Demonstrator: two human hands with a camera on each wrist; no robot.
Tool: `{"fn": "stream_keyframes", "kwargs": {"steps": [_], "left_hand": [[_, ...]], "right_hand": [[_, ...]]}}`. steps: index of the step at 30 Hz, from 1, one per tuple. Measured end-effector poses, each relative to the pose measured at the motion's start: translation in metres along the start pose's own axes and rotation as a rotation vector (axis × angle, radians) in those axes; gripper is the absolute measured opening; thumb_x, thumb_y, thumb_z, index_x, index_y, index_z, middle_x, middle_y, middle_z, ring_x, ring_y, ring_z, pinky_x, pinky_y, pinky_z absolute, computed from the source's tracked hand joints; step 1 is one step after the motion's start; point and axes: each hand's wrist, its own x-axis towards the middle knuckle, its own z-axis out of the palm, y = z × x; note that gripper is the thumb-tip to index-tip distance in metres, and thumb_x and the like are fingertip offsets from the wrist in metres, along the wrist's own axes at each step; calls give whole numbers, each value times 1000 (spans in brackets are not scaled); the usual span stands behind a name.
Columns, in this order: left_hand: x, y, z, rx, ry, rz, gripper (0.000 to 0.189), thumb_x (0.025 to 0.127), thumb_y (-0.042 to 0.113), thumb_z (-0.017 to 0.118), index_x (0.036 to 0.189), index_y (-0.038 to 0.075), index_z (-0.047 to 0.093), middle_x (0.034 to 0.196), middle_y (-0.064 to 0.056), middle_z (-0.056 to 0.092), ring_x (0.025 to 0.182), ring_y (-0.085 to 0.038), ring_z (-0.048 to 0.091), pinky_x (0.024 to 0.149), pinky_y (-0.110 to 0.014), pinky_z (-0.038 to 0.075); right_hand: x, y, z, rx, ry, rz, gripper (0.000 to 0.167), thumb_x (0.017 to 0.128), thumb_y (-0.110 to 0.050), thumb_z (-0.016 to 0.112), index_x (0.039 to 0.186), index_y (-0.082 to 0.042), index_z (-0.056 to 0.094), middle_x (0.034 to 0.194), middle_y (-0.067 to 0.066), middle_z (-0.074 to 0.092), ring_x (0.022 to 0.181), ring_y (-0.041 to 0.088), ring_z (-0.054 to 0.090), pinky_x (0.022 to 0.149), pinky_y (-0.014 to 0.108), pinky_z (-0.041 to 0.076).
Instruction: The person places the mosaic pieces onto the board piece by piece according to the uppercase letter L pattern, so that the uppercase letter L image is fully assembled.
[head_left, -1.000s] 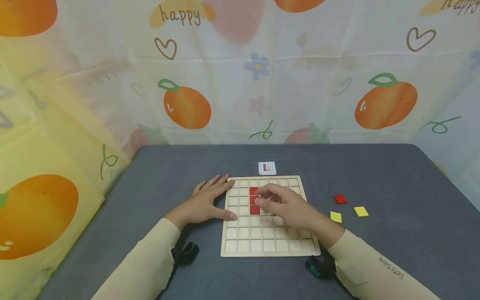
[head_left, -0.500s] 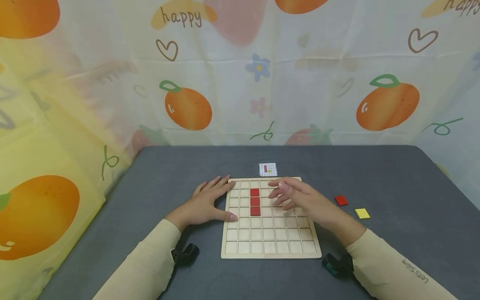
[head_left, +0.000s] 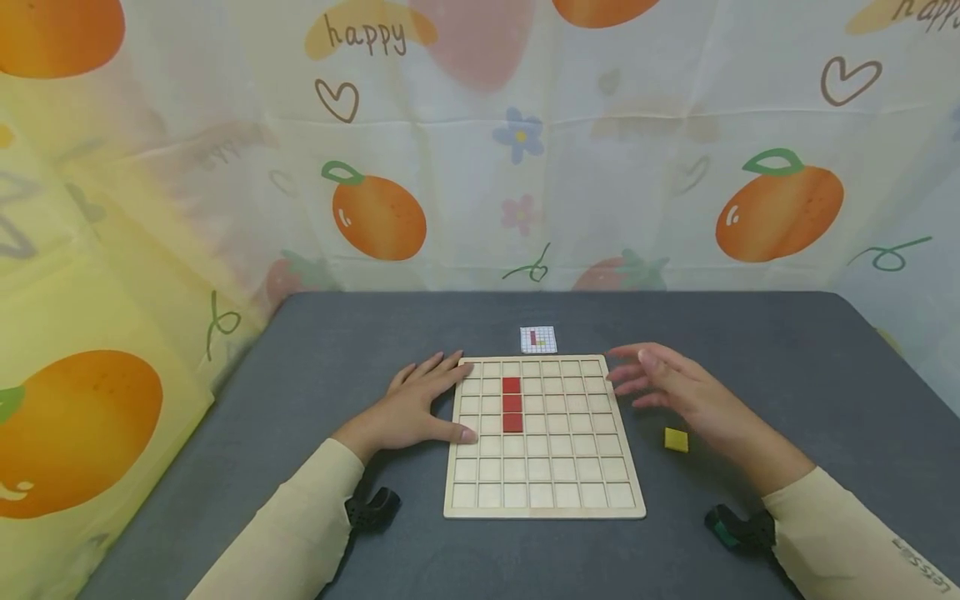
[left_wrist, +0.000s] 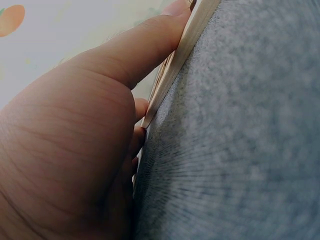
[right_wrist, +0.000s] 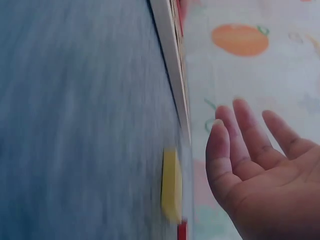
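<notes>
A wooden grid board (head_left: pixel 547 497) lies on the table, with three red square tiles (head_left: pixel 512 404) in one column of its cells. My left hand (head_left: pixel 408 410) rests on the board's left edge, thumb and fingertips over the rim, fingers spread. Past the board's right edge, my right hand (head_left: pixel 667 379) is in the air with fingers loosely extended and nothing in them. Just below it on the table lies a yellow square tile (head_left: pixel 676 440). The right wrist view shows this yellow tile (right_wrist: pixel 171 186) and part of a red tile (right_wrist: pixel 182 230) beyond it; the hand covers that red one in the head view.
A small printed grid card (head_left: pixel 538 340) lies just behind the board, showing a red bar and a yellow mark. The dark grey table (head_left: pixel 360 325) ends at a patterned curtain (head_left: pixel 457 192) at the back and left.
My right hand has let go above the red tiles, lifted off the board and moved right towards the loose tiles. My left hand has stayed on the board's edge.
</notes>
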Motion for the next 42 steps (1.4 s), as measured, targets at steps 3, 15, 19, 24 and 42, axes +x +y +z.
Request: {"fn": "stream_keyframes", "kwargs": {"steps": [3,15,19,24,42], "left_hand": [[-1,1,0,-8,1,5,115,85,73,83,175,23,30,181,0,14,166,-28,1,126,-61,-5],[-1,2,2,-11,3,0,114,85,72,83,175,24,31,181,0,15,166,-28,1,126,-62,-5],[0,3,2,-10,1,3,115,85,73,82,175,24,31,181,1,15,166,-28,1,126,-62,-5],[1,1,2,-1,-3,-5,116,84,76,82,175,25,29,181,3,13,166,-26,0,126,-60,-5],[1,1,-1,-2,-4,-10,116,84,75,83,175,24,31,181,1,14,166,-27,1,126,-61,-5]], "right_hand": [[-6,4,-14,-28,31,6,52,122,-32,36,156,5,49,139,29,62,124,38,67,96,36,58],[-24,28,-59,-94,152,57,51,122,-34,39,157,2,48,139,20,65,119,23,69,95,29,57],[-28,36,-70,-127,182,66,47,121,-30,42,156,0,51,135,17,67,116,19,70,93,26,57],[-31,42,-75,-270,188,145,53,119,-32,51,157,6,49,139,24,64,113,12,68,92,21,54],[-27,46,-73,-540,47,97,27,99,-15,84,124,-6,78,137,14,59,112,26,58,84,29,54]]}}
